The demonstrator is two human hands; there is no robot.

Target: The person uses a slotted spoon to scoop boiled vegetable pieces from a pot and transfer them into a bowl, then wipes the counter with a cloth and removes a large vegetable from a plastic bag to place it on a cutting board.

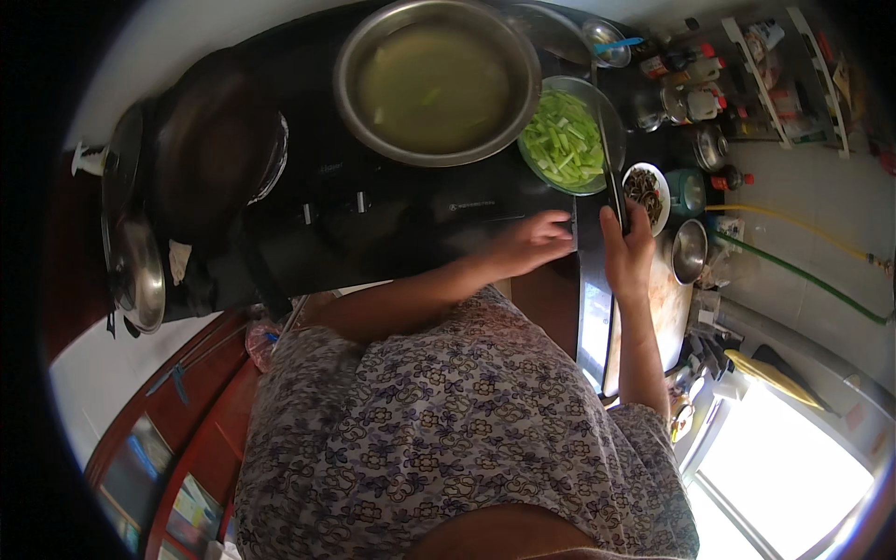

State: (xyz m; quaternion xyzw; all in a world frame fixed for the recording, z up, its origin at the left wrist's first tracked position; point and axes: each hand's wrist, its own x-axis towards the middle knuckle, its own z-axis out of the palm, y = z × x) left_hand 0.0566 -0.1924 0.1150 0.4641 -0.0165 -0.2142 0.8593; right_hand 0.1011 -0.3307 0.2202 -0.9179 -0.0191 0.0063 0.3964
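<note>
My right hand (630, 241) grips the black handle (616, 192) of a long metal utensil. Its thin shaft runs away past a glass bowl (616, 115) toward a round metal head (549, 31), partly hidden behind a large basin. Blurred and empty, my left hand (535, 245) hovers by the near edge of the black cooktop, fingers apart. Cut pale-green stalks, which look like celery (563, 140), fill the glass bowl. Cloudy yellow-green liquid with a few green bits lies in the wide steel basin (346, 91). Beside my right hand, a white bowl (665, 189) holds dark brown strips.
A dark wok (210, 147) stands on the left of the cooktop (413, 203), its handle toward me. Steel-rimmed lids (143, 280) lean at far left. On the right are a cutting board (665, 315), a steel bowl (689, 252), several bottles (700, 101) and a small bowl with a blue utensil (616, 45).
</note>
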